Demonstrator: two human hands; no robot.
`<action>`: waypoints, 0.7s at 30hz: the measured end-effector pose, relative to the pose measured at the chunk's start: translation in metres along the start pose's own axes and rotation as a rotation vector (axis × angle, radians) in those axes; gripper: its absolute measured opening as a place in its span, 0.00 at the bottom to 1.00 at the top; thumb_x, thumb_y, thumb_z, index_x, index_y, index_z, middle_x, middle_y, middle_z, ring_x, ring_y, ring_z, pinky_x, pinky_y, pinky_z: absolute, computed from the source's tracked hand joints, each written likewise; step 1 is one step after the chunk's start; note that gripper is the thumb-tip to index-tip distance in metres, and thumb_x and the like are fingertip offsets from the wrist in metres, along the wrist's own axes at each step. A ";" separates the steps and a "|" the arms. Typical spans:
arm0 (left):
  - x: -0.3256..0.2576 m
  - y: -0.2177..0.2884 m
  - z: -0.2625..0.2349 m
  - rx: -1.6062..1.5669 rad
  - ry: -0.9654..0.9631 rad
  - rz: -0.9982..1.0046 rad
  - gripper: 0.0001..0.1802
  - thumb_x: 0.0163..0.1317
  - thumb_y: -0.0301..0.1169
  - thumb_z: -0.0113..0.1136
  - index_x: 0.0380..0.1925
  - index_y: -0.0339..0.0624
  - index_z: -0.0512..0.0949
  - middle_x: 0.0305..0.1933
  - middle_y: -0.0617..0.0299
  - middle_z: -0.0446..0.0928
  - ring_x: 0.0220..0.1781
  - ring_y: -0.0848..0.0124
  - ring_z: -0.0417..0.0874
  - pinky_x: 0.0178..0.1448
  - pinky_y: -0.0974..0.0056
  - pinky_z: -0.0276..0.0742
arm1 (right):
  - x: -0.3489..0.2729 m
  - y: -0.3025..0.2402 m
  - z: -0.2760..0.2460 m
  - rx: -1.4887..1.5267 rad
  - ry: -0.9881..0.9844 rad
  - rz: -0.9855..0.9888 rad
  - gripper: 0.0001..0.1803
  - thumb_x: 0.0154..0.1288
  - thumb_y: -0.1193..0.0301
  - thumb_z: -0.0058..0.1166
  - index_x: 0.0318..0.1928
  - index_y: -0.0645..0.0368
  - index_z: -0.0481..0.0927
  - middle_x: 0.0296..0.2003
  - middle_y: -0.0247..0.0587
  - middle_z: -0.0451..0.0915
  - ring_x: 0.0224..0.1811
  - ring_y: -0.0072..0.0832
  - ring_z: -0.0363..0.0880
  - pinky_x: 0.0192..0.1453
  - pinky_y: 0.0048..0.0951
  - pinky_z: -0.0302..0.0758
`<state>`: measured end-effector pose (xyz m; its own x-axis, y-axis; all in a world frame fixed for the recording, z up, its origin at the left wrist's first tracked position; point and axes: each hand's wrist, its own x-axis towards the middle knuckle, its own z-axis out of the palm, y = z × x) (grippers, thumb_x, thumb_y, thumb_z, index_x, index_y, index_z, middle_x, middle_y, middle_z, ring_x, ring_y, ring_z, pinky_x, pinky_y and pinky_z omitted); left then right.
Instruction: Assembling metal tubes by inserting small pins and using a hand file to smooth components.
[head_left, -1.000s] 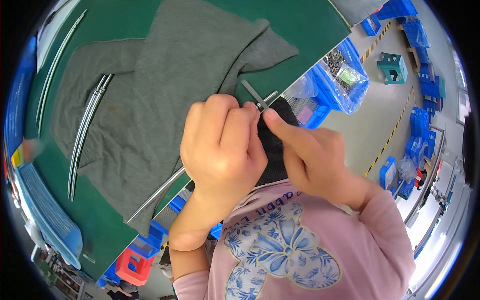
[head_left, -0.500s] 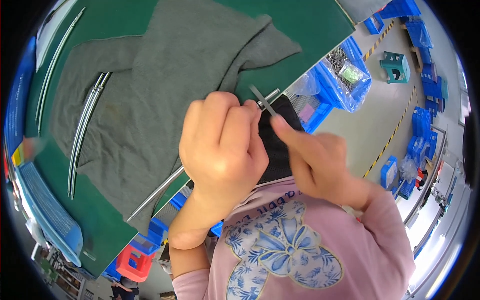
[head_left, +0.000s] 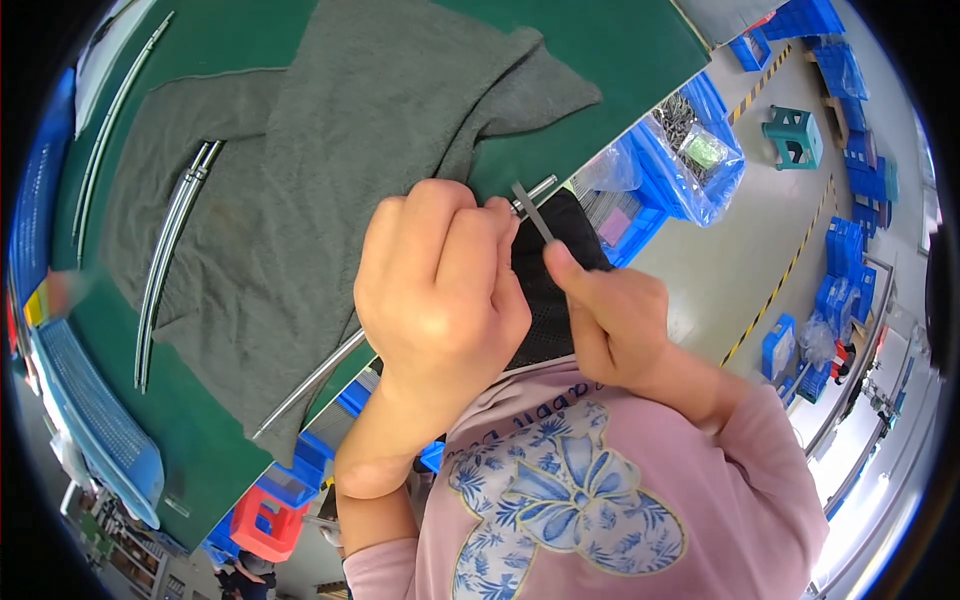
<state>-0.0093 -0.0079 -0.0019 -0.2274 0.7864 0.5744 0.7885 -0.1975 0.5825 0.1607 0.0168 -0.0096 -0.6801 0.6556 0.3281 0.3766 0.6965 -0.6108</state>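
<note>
— Over the bench [head_left: 620, 60] edge, what's each hand doing?
— Left hand [head_left: 435, 290] is fisted round a thin steel rod [head_left: 310, 385]; right hand [head_left: 610, 320] pinches a flat grey file [head_left: 533, 212] at the rod's tip.
— Advice?
— Probably keep the rod steady and the strokes light.
— Textures?
— Smooth curved rods [head_left: 170, 250] on a nubby grey cloth [head_left: 330, 170].

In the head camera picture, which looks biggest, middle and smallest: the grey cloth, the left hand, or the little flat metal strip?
1. Grey cloth, spread over the green table.
2. Left hand; it sits nearer the camera, so it looks enlarged.
3. Flat metal strip, pinched by the right hand.
</note>
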 end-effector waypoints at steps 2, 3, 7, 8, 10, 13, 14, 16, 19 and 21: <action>0.002 0.000 -0.001 0.036 0.000 0.018 0.10 0.38 0.16 0.64 0.25 0.38 0.77 0.28 0.60 0.71 0.24 0.63 0.69 0.25 0.62 0.65 | 0.019 0.002 0.009 0.028 0.099 -0.048 0.29 0.48 0.83 0.52 0.56 0.64 0.77 0.14 0.32 0.70 0.12 0.25 0.68 0.17 0.26 0.65; 0.002 0.000 -0.001 0.035 -0.003 0.019 0.10 0.38 0.16 0.64 0.25 0.38 0.77 0.28 0.60 0.71 0.24 0.63 0.69 0.25 0.62 0.65 | 0.026 0.002 0.012 0.047 0.128 -0.047 0.29 0.47 0.84 0.51 0.55 0.65 0.78 0.14 0.32 0.69 0.11 0.25 0.67 0.17 0.25 0.65; 0.001 -0.003 0.000 0.016 0.017 0.015 0.11 0.38 0.17 0.64 0.25 0.38 0.77 0.28 0.60 0.70 0.24 0.63 0.69 0.25 0.62 0.65 | -0.014 0.007 0.005 0.041 0.044 -0.026 0.29 0.47 0.84 0.52 0.56 0.67 0.77 0.15 0.33 0.70 0.12 0.26 0.68 0.17 0.26 0.64; 0.001 -0.001 0.002 0.009 0.009 0.023 0.11 0.38 0.17 0.64 0.25 0.38 0.77 0.28 0.60 0.70 0.24 0.62 0.69 0.26 0.62 0.65 | -0.010 0.009 0.006 0.036 0.045 -0.020 0.29 0.47 0.84 0.52 0.56 0.67 0.77 0.15 0.33 0.70 0.12 0.26 0.68 0.17 0.26 0.64; 0.002 0.001 0.000 0.020 0.006 0.024 0.11 0.38 0.17 0.64 0.25 0.38 0.77 0.27 0.60 0.70 0.24 0.62 0.69 0.26 0.62 0.65 | 0.013 0.006 0.012 0.100 0.093 -0.047 0.29 0.50 0.87 0.49 0.57 0.68 0.75 0.16 0.37 0.72 0.13 0.31 0.69 0.18 0.29 0.63; 0.000 -0.001 0.000 0.024 0.011 0.021 0.10 0.38 0.17 0.63 0.25 0.38 0.77 0.27 0.60 0.70 0.24 0.62 0.69 0.26 0.62 0.65 | 0.000 0.008 0.017 0.089 0.095 -0.052 0.29 0.52 0.86 0.50 0.58 0.67 0.74 0.17 0.37 0.73 0.13 0.31 0.69 0.18 0.28 0.63; 0.000 0.000 0.001 0.007 0.011 0.015 0.10 0.39 0.17 0.63 0.24 0.38 0.77 0.27 0.60 0.70 0.24 0.62 0.69 0.26 0.62 0.65 | -0.007 0.008 0.014 0.076 0.069 -0.030 0.28 0.53 0.86 0.51 0.58 0.67 0.74 0.18 0.37 0.74 0.13 0.31 0.69 0.18 0.28 0.63; 0.002 -0.002 0.002 0.017 0.013 0.020 0.10 0.39 0.17 0.63 0.24 0.38 0.77 0.27 0.60 0.69 0.24 0.62 0.69 0.26 0.62 0.65 | -0.010 0.014 0.014 0.068 0.013 -0.031 0.27 0.54 0.86 0.51 0.58 0.67 0.74 0.19 0.37 0.75 0.13 0.30 0.69 0.18 0.27 0.62; 0.001 0.001 0.001 0.012 -0.002 0.025 0.09 0.40 0.17 0.64 0.24 0.38 0.76 0.27 0.60 0.69 0.24 0.62 0.69 0.26 0.62 0.65 | 0.031 0.005 0.012 0.075 0.149 -0.098 0.25 0.52 0.87 0.50 0.54 0.68 0.78 0.18 0.38 0.74 0.12 0.31 0.69 0.18 0.28 0.63; 0.002 -0.001 0.000 0.032 0.000 0.023 0.09 0.41 0.17 0.64 0.24 0.38 0.76 0.27 0.60 0.69 0.24 0.62 0.69 0.26 0.61 0.65 | 0.014 0.001 0.006 0.061 0.090 -0.036 0.23 0.54 0.87 0.50 0.53 0.69 0.78 0.18 0.38 0.74 0.12 0.31 0.69 0.18 0.28 0.63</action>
<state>-0.0107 -0.0056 -0.0012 -0.2092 0.7821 0.5870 0.8112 -0.1964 0.5507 0.1482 0.0249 -0.0099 -0.6321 0.6562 0.4121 0.3122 0.7025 -0.6396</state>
